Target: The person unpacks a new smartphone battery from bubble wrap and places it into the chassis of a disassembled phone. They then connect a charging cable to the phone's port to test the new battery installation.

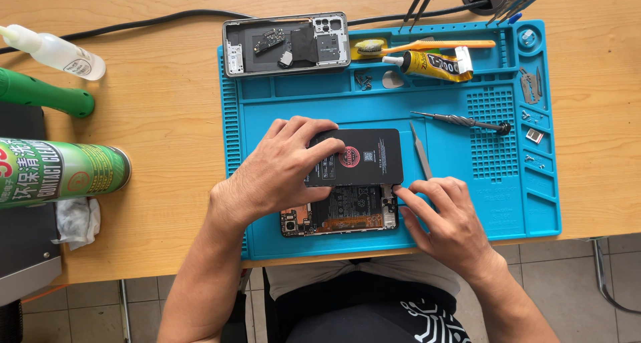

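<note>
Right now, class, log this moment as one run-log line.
left hand: on black battery | right hand: fingers at opened phone corner | surface: blue mat
</note>
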